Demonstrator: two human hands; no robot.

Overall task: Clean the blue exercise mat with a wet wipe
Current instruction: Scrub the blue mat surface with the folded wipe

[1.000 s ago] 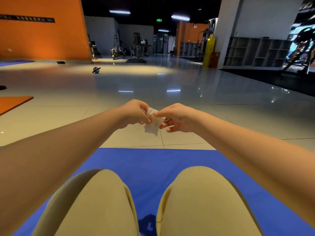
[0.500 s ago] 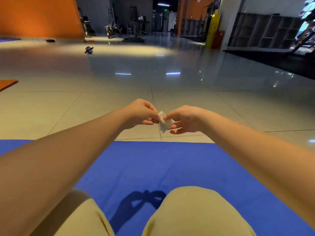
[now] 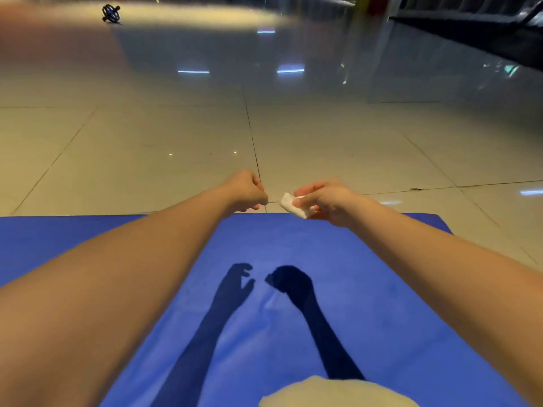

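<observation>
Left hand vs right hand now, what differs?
The right hand pinches the folded wipe; the left hand holds nothing visible. The left hand is curled into a loose fist; the right hand's fingers reach out around the wipe. Both hover, apart, near the far edge of the mat.

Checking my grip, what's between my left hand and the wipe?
Nothing. In the head view a gap separates the left hand from the wipe, with only floor tile showing behind it. The right hand alone pinches the wipe.
</observation>
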